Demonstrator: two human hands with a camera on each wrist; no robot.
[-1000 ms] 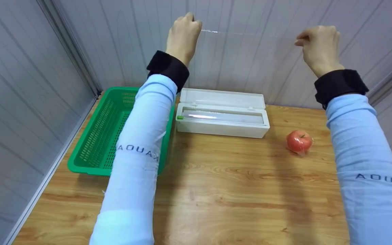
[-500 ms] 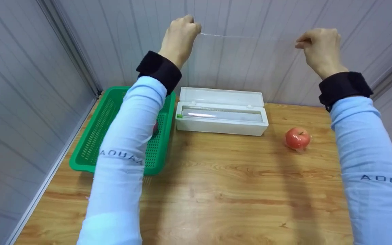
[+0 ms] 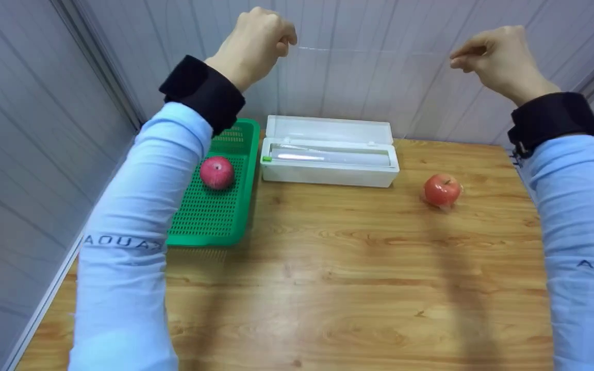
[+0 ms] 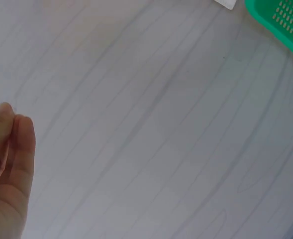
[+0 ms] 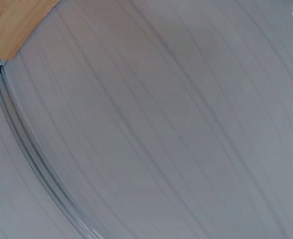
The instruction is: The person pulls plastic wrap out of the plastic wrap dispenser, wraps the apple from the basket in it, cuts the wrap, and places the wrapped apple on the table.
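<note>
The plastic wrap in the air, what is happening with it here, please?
A person holds a sheet of plastic wrap stretched in the air, the left hand pinching one top corner and the right hand the other. Below it on the wooden table sits the open white wrap box with the roll inside. One apple lies in the green basket on the left. Another apple sits on the table to the right, and it seems to be wrapped already.
</note>
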